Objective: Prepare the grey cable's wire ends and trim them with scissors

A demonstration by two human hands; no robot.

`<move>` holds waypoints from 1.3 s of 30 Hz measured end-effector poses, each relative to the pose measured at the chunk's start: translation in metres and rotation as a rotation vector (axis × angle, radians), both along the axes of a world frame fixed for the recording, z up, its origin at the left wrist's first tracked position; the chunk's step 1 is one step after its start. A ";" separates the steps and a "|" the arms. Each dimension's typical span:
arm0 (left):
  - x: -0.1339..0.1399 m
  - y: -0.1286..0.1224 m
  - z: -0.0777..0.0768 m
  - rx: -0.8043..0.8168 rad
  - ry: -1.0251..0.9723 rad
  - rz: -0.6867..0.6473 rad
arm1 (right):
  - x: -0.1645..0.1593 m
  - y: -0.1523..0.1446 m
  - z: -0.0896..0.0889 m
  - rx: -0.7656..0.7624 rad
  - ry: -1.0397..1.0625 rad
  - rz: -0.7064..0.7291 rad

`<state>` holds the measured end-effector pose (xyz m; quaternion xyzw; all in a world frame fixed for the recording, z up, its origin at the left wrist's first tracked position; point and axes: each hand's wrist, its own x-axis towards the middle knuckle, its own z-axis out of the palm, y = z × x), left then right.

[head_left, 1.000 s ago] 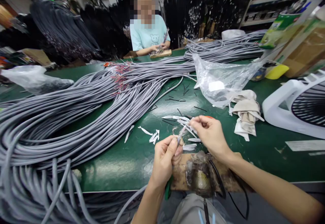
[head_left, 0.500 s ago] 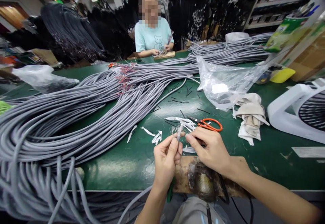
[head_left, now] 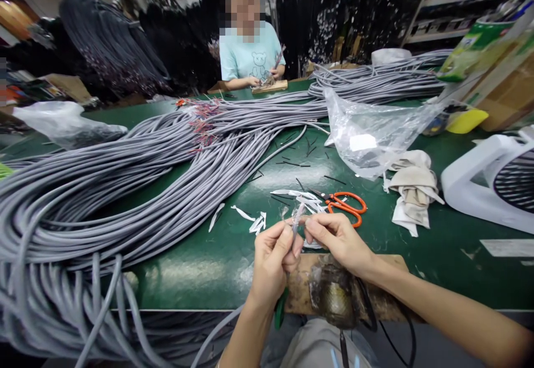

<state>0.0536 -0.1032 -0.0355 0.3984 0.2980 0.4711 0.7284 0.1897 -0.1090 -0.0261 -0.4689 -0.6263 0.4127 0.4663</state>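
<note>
No brand name or label text can be read anywhere: the green-and-white printed carton [head_left: 475, 50] at the far right carries print too blurred to make out, and the white patch on the clear plastic bag [head_left: 367, 134] shows no legible writing.

The left hand [head_left: 273, 262] is curled, thumb and forefinger pinching the end of a grey cable [head_left: 295, 224] just above the near edge of the green table [head_left: 200, 268]. The cable end stands nearly upright between the two hands, its long axis running from the left fist up and slightly away, tip pointing toward the far side of the table. The right hand [head_left: 337, 237] is closed in a pinch at the cable's tip, fingertips touching it from the right.

Under the right wrist lies a worn wooden block [head_left: 387, 290] with a dark, scorched fixture [head_left: 334, 295] on it. Orange-handled scissors [head_left: 346, 205] lie just beyond the right hand, among white scraps [head_left: 254, 223]. A large bundle of grey cables [head_left: 125, 190] sweeps across the table's left half. A crumpled cloth [head_left: 413, 190] and a white fan [head_left: 492, 184] sit to the right. Across the table, another person in a light teal shirt [head_left: 250, 56] holds something over a wooden board [head_left: 269, 86].
</note>
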 end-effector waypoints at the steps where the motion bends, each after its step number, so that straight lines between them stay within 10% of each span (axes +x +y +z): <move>1: 0.000 0.000 0.000 0.001 -0.010 -0.008 | 0.000 0.000 -0.001 0.005 0.008 0.002; 8: 0.003 -0.002 -0.004 0.023 0.060 0.057 | 0.002 -0.003 -0.006 0.335 -0.229 -0.152; 39: 0.003 -0.005 -0.008 0.083 0.064 0.120 | 0.004 -0.001 0.003 0.278 -0.287 -0.152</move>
